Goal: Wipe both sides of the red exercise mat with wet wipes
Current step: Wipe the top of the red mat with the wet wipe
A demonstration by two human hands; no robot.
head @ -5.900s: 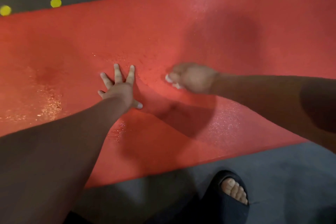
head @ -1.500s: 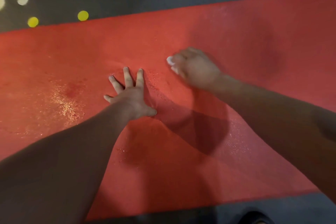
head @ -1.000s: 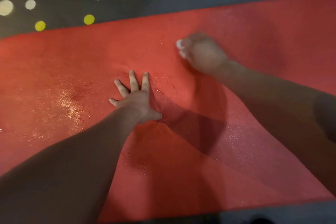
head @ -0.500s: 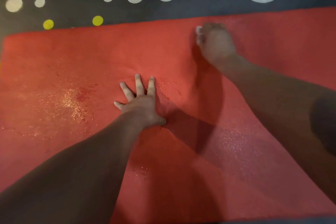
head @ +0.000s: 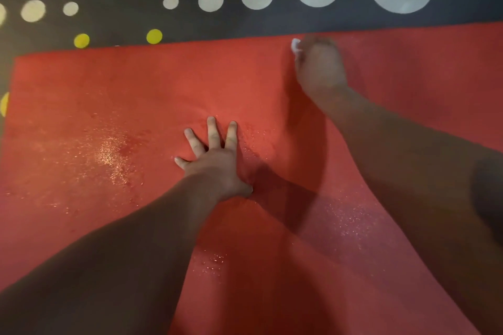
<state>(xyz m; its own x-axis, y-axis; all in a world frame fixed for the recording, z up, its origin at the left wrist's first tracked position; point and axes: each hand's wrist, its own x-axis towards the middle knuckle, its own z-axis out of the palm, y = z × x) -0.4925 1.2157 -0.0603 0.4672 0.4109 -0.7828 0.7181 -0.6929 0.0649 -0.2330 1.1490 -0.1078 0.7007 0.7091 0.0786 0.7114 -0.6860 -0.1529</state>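
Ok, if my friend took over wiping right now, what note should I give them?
Left hand: flat, fingers spread, pressing the red mat mid-width.
Right hand: grips a wet wipe at the mat's far edge.
Done: wet, glistening patches show on the upward face.
Left: the rest of this face, then flip it; whether the underside is wiped cannot be seen.

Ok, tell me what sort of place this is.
Likely indoors, perhaps a home or exercise room. A mat lies spread on a dark floor with white and yellow dots; the left hand presses on it and the right hand holds a wipe.
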